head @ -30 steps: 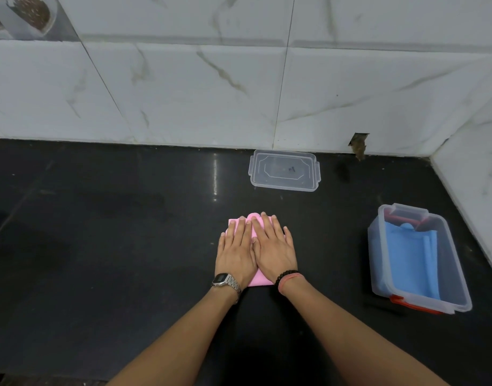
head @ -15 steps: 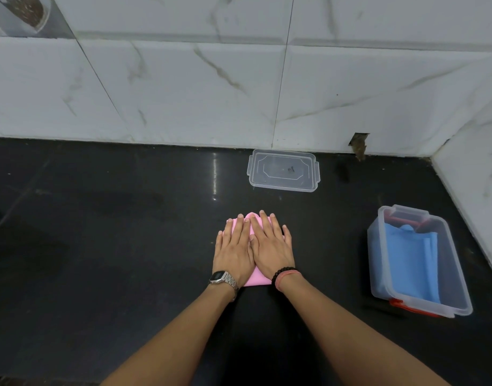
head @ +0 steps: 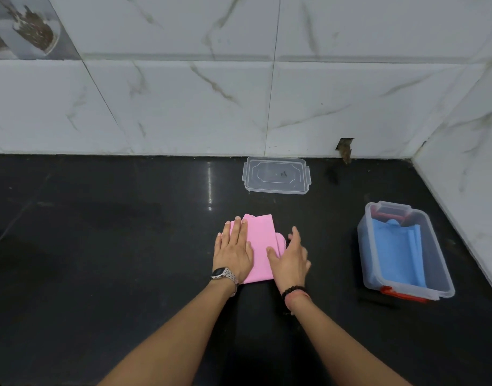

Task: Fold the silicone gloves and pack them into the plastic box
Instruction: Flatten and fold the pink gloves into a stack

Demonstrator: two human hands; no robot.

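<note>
A folded pink silicone glove (head: 260, 246) lies flat on the black counter at centre. My left hand (head: 233, 250) rests palm down on its left part, fingers together. My right hand (head: 290, 256) is at the glove's right edge, fingers spread, thumb lying on the pink surface and the other fingers out past the edge. To the right stands the clear plastic box (head: 445, 277) with red latches. A folded blue glove (head: 395, 252) lies inside it.
The box's clear lid (head: 276, 175) lies flat near the back wall. White marble tile walls close the back and the right side. A hole in the tile (head: 345, 147) sits behind the lid. Black counter (head: 100, 246) stretches to the left.
My right hand has slid off the glove's middle to its right edge and spread its fingers, uncovering the pink glove. My left hand stays pressed on the left part.
</note>
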